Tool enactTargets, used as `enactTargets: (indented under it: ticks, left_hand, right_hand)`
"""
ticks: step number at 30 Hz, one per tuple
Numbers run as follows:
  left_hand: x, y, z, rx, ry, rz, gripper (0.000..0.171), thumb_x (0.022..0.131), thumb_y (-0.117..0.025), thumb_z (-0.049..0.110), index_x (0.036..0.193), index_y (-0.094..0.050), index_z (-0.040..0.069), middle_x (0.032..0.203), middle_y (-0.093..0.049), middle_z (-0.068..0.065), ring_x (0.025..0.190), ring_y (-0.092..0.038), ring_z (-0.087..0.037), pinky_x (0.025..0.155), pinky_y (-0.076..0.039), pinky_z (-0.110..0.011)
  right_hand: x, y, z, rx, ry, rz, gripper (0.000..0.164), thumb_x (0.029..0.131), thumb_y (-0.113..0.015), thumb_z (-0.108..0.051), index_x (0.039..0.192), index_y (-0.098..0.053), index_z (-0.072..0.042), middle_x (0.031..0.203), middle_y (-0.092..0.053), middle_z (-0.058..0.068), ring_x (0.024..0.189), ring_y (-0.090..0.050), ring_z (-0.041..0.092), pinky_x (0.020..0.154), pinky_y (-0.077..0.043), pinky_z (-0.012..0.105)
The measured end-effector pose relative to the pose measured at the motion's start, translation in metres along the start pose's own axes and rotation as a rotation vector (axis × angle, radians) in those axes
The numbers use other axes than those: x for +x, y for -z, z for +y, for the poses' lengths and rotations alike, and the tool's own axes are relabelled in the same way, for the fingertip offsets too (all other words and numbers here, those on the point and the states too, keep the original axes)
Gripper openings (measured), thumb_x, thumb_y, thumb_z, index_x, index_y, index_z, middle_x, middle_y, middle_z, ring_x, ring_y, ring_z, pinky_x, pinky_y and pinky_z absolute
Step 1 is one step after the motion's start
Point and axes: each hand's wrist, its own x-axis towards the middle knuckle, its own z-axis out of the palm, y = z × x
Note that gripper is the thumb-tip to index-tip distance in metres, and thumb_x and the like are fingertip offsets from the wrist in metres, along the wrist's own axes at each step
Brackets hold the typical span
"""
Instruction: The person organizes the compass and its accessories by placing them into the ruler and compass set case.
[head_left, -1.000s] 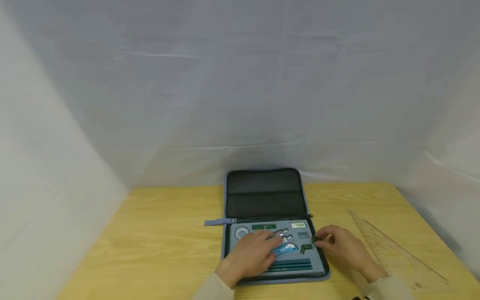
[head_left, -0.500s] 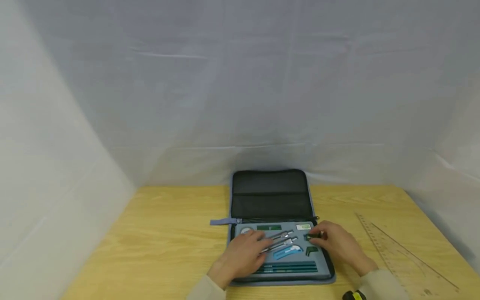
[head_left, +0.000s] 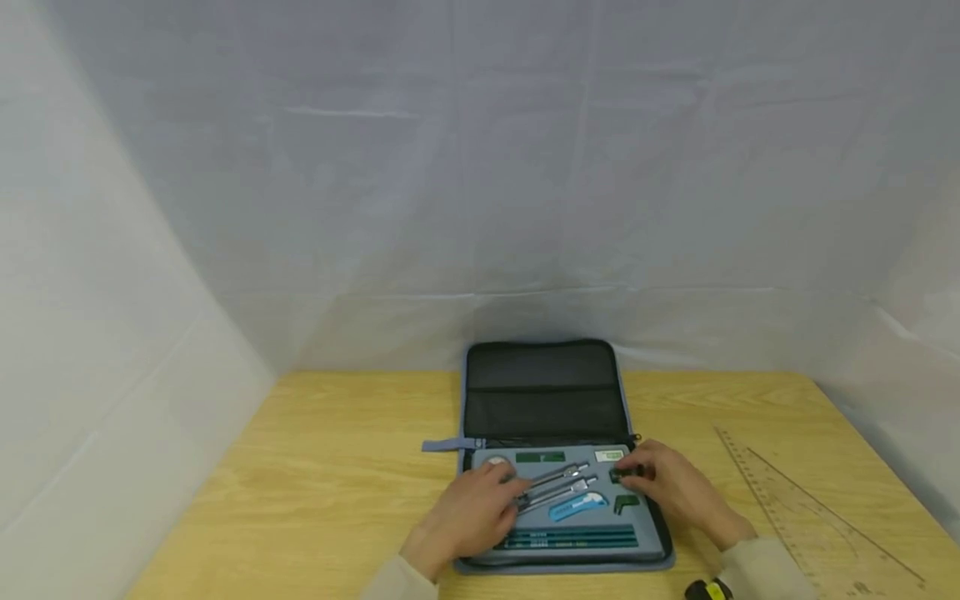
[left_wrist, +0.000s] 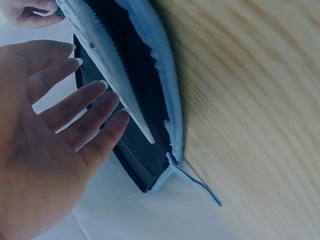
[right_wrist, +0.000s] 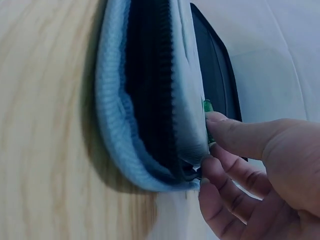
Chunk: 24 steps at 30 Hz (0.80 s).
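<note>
A zippered drawing-set case (head_left: 543, 412) lies open, its foam insert (head_left: 648, 542) holding the tools. My right hand (head_left: 675, 487) pinches a small dark green block (right_wrist: 208, 106) between thumb and fingers, at the slot below the white eraser (head_left: 609, 456). Fingertips partly cover the block. My left hand (head_left: 468, 512) has loosely extended fingers over the insert's left side, with fingertips by the metal compasses (head_left: 558, 492) and part of a white round dial (head_left: 497, 460) hidden. Below the compasses are a blue utility knife (head_left: 577, 506) and dark green pencils (head_left: 570, 537).
Another green angled piece (head_left: 625, 502) and a green flat box (head_left: 540, 457) sit in the insert. On the wooden table (head_left: 337, 467), a clear set square (head_left: 817, 517) lies to the right. A strap (head_left: 442, 445) sticks out left. White sheeting (head_left: 450, 208) surrounds the table.
My right hand has moved left, bringing the green block from the case's right edge to the slot. My left hand has drawn back leftward, uncovering more of the compasses and pencils.
</note>
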Motion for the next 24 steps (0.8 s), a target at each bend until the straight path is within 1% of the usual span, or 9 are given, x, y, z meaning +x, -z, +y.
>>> enactTargets:
  ticks: [3,6,9,12,15,17,21,24]
  left_hand:
    - [0.003,-0.001,0.002,-0.006,-0.002,-0.004,0.031,0.094,-0.056,0.02,0.124,-0.063,0.019,0.119,-0.058,-0.002,0.106,-0.055,-0.018,0.085,-0.048,-0.033]
    - [0.006,0.0,0.005,-0.009,0.003,-0.017,0.031,0.094,-0.056,0.021,0.125,-0.062,0.02,0.123,-0.058,-0.002,0.11,-0.054,-0.018,0.088,-0.047,-0.034]
    - [0.011,0.001,0.008,-0.001,-0.015,-0.019,0.032,0.094,-0.056,0.02,0.125,-0.062,0.02,0.124,-0.058,-0.003,0.109,-0.054,-0.018,0.088,-0.047,-0.035]
    - [0.019,0.001,0.014,0.01,-0.049,-0.013,0.032,0.093,-0.056,0.019,0.124,-0.063,0.02,0.123,-0.058,-0.002,0.107,-0.055,-0.017,0.086,-0.048,-0.035]
    - [0.032,0.0,0.022,0.013,-0.078,-0.015,0.032,0.094,-0.055,0.018,0.125,-0.063,0.02,0.123,-0.058,-0.001,0.107,-0.055,-0.016,0.084,-0.049,-0.033]
    - [0.042,-0.001,0.028,0.003,-0.085,-0.034,0.033,0.094,-0.054,0.017,0.126,-0.062,0.021,0.126,-0.056,-0.001,0.109,-0.054,-0.016,0.084,-0.049,-0.033]
    - [0.064,-0.006,0.041,0.006,-0.099,-0.099,0.035,0.097,-0.051,0.019,0.131,-0.058,0.021,0.134,-0.051,-0.001,0.12,-0.048,-0.017,0.092,-0.045,-0.033]
    - [0.079,-0.011,0.05,0.054,-0.103,-0.139,0.036,0.098,-0.05,0.022,0.133,-0.055,0.022,0.139,-0.046,-0.001,0.126,-0.043,-0.018,0.097,-0.042,-0.034]
  right_hand:
    - [-0.002,0.0,0.003,0.03,0.045,-0.01,0.018,0.087,-0.069,-0.011,0.105,-0.072,-0.01,0.093,-0.056,-0.002,0.07,-0.045,0.006,0.058,-0.043,0.025]
    - [-0.002,0.0,0.006,0.041,0.065,-0.005,0.019,0.088,-0.068,-0.013,0.106,-0.07,-0.01,0.097,-0.058,-0.002,0.073,-0.047,0.006,0.062,-0.045,0.025]
    - [-0.002,-0.001,0.007,0.024,0.038,0.015,0.018,0.087,-0.07,-0.013,0.105,-0.07,-0.01,0.098,-0.059,-0.002,0.076,-0.051,0.006,0.064,-0.047,0.025]
    - [-0.004,0.001,0.007,0.007,-0.027,0.042,0.015,0.087,-0.069,-0.01,0.101,-0.07,-0.011,0.095,-0.06,-0.003,0.075,-0.053,0.007,0.064,-0.048,0.025]
    - [-0.005,0.002,0.005,-0.005,-0.088,0.072,0.01,0.087,-0.068,-0.009,0.095,-0.071,-0.012,0.092,-0.061,-0.003,0.074,-0.053,0.008,0.063,-0.048,0.025]
    - [-0.004,0.001,0.004,-0.006,-0.114,0.09,0.008,0.088,-0.068,-0.009,0.092,-0.072,-0.013,0.091,-0.061,-0.003,0.074,-0.054,0.009,0.064,-0.048,0.026]
    - [-0.002,-0.001,0.003,-0.003,-0.135,0.099,0.006,0.088,-0.068,-0.01,0.09,-0.072,-0.013,0.089,-0.061,-0.003,0.074,-0.055,0.009,0.064,-0.048,0.027]
    - [-0.002,-0.004,0.003,0.0,-0.14,0.111,0.006,0.088,-0.067,-0.01,0.09,-0.072,-0.013,0.088,-0.061,-0.003,0.075,-0.055,0.009,0.064,-0.048,0.028]
